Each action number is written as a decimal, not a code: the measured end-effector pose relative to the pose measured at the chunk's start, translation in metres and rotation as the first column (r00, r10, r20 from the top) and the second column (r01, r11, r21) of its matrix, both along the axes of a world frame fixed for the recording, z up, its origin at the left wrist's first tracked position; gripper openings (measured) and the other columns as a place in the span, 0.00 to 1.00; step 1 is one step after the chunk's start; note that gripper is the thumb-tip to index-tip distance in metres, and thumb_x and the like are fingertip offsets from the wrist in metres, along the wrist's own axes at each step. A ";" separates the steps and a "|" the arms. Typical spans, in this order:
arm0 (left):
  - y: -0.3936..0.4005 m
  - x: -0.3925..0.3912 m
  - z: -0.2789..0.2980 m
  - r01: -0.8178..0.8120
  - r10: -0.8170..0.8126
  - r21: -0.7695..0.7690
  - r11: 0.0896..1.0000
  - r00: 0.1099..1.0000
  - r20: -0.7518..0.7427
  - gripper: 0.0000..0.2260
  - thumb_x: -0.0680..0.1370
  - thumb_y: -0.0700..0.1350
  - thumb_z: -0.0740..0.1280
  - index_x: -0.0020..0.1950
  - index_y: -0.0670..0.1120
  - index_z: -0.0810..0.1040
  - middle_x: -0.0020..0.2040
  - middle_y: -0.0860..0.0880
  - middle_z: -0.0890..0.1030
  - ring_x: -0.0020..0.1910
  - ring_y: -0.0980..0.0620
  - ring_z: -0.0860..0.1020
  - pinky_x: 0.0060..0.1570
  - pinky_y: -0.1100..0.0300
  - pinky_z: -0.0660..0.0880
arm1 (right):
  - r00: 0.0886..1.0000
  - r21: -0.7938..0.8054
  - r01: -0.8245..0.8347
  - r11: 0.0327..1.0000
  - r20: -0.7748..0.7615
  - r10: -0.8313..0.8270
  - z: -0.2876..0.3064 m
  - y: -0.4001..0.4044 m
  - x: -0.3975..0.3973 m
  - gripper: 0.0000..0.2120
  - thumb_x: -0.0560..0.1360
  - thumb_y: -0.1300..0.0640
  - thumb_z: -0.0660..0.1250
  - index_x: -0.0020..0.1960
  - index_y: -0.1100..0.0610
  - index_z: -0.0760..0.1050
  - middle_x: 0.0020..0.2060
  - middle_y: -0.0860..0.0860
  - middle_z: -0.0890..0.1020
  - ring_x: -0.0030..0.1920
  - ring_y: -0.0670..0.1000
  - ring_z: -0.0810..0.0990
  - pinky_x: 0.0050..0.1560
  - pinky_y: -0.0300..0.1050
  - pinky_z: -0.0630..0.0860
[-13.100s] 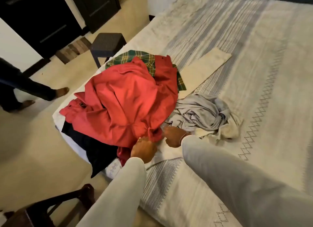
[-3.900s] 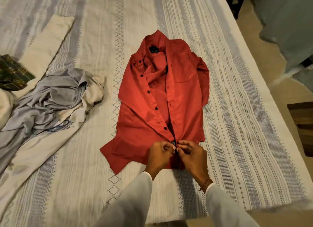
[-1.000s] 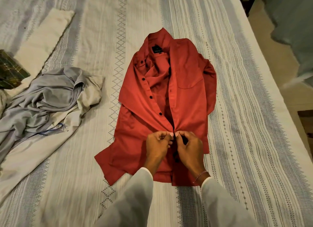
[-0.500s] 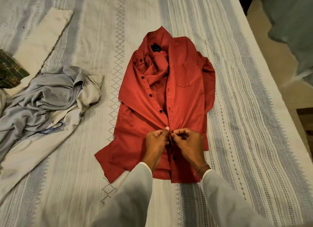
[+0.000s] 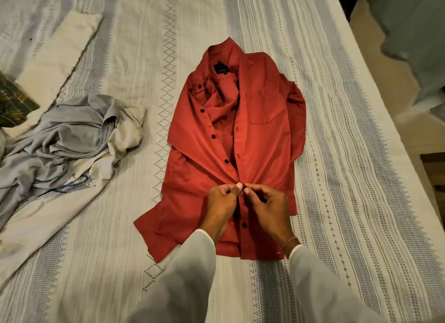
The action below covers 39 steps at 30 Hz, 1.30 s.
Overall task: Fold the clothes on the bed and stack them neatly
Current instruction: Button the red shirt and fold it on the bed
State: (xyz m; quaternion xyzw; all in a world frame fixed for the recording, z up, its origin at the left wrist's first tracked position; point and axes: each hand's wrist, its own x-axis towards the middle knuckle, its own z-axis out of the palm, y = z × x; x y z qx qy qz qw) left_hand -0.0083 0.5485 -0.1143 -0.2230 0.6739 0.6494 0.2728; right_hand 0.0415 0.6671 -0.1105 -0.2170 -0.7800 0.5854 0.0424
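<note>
A red button-up shirt lies face up on the bed, collar away from me, its front open above my hands and closed below them. My left hand pinches the left front edge of the red shirt at a black button. My right hand pinches the right front edge against it, thumb and fingertip meeting the left hand. A crumpled grey garment lies to the left on a cream cloth.
The striped bedspread covers the bed; its right edge drops to the floor. A folded cream piece and a green plaid garment lie at the far left. Grey fabric hangs at the top right.
Both hands have moved up the shirt front from the hem button to a higher one. The lower part of the front now lies closed. Earlier the red shirt was in the pile.
</note>
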 end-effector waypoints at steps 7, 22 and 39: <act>-0.004 0.006 0.000 0.080 -0.082 0.086 0.993 0.997 0.017 0.07 0.81 0.38 0.67 0.46 0.35 0.78 0.30 0.47 0.78 0.29 0.52 0.76 0.33 0.58 0.76 | 0.997 0.002 -0.034 0.999 0.063 0.034 -0.003 0.006 0.001 0.06 0.78 0.60 0.71 0.50 0.51 0.86 0.44 0.42 0.87 0.47 0.41 0.85 0.51 0.41 0.80; 0.001 -0.069 0.004 0.123 -0.445 -0.708 0.696 0.847 -0.290 0.03 0.76 0.44 0.70 0.48 0.46 0.82 0.46 0.46 0.83 0.47 0.43 0.81 0.48 0.49 0.77 | 0.983 0.448 -0.169 0.878 0.144 0.116 -0.007 -0.008 -0.093 0.07 0.72 0.57 0.74 0.49 0.57 0.80 0.45 0.54 0.82 0.48 0.57 0.80 0.51 0.50 0.77; 0.010 -0.083 0.004 0.046 -0.101 -0.310 0.950 0.982 -0.163 0.08 0.78 0.36 0.70 0.39 0.45 0.83 0.31 0.51 0.82 0.25 0.59 0.77 0.31 0.63 0.77 | 0.991 0.243 0.007 0.970 0.126 -0.038 -0.006 0.012 -0.096 0.02 0.72 0.58 0.75 0.45 0.56 0.86 0.39 0.47 0.87 0.40 0.44 0.84 0.43 0.36 0.75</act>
